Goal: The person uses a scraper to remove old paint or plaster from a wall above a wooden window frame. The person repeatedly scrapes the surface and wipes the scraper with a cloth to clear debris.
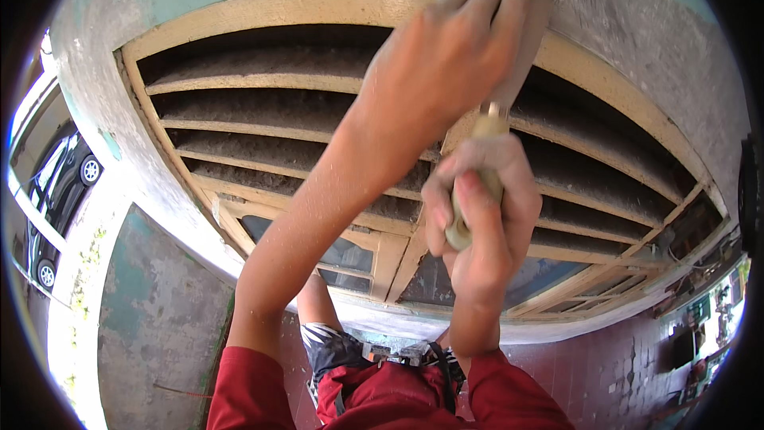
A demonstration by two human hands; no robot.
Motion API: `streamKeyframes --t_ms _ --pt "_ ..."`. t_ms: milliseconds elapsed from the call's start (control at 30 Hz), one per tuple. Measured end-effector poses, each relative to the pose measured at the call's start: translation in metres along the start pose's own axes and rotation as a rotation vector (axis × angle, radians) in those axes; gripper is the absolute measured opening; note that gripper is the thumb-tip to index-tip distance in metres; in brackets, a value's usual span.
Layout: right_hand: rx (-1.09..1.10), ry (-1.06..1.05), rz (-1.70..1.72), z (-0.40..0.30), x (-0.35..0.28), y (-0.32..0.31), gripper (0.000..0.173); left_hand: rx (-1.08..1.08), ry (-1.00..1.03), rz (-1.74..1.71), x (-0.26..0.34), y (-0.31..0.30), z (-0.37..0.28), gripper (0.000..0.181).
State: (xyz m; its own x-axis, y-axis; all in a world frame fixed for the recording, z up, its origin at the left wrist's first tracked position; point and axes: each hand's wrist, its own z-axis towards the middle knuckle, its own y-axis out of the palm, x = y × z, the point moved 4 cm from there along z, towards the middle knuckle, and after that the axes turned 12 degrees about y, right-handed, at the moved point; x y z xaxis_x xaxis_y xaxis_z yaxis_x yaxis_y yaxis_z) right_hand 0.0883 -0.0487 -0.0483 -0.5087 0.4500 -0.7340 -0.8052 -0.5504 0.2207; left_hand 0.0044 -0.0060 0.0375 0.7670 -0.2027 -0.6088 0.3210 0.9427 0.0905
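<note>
My right hand (486,197) is closed around the pale handle (490,125) of a tool with a wide, flat metal blade (528,42), probably a saw or scraper. Above it, my left hand (456,36) lies on the blade, its fingers reaching towards the top of the blade. The blade lies against or just in front of the scraped grey wall (627,18) and crosses the upper wooden frame (322,6). Its far end and its edge against the wall are not clear. Both hands are somewhat blurred.
Below the hands are dusty louvre slats (262,82) and glazed wooden window panels (349,254). A low wall (158,310) with peeling paint stands at left, a black car (57,191) beyond it. Red floor tiles (573,364) lie at lower right.
</note>
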Motion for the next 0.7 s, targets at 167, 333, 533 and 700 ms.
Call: streamKeyframes --t_ms 167,333,533,700 --pt "0.027 0.086 -0.044 -0.004 0.000 0.004 0.012 -0.057 0.028 -0.030 0.006 -0.006 -0.005 0.049" --pt "0.005 0.003 -0.013 -0.002 -0.001 0.000 0.014 -0.067 0.041 -0.036 0.002 -0.004 0.001 0.048" --pt "0.001 0.072 0.043 -0.007 -0.003 0.004 0.016 -0.127 -0.036 -0.093 0.003 -0.005 -0.001 0.047" --pt "0.007 -0.021 -0.116 0.004 -0.004 0.003 0.012 -0.088 -0.010 0.004 0.000 -0.002 0.000 0.044"
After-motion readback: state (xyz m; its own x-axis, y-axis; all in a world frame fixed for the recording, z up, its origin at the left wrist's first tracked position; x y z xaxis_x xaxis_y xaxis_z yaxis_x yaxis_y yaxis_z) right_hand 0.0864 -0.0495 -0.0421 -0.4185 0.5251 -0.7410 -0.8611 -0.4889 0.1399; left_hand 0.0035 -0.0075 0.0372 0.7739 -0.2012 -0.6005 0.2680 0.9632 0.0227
